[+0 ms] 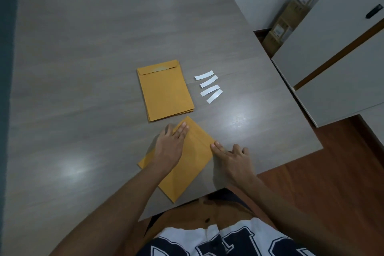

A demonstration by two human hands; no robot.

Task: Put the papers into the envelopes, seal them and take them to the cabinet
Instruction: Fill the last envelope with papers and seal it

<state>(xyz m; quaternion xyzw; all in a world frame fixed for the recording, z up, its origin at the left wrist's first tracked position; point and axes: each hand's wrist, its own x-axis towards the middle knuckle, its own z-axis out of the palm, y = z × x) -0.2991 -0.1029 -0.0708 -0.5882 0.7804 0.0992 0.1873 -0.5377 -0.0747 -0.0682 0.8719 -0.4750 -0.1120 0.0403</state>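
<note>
A yellow-brown envelope (187,162) is seen lying flat and turned at an angle on the grey wood-grain table (83,68), close to the table's near edge. It is pressed down by the left hand (168,147), which is laid palm-down over its left part with the fingers straight and reaching toward the envelope's far corner; nothing is clamped in that grip. The envelope's right corner is touched by the extended fingers of the right hand (230,160), whose grip is likewise spread apart, with the remaining fingers lifted loosely above the table.

Just beyond the envelope, a neat stack of envelopes (165,90) of the same colour is laid flat, its flaps at the far end. To the right of the stack, four white strips (208,86) are set out side by side in a slanted row, apart from the stack and from each other.

Further right of the envelope, past the table's edge, a white cabinet (336,52) with a dark handle is seen, and cardboard boxes (291,16) are stacked behind it. A reddish-brown wooden floor (332,172) is visible beneath.
</note>
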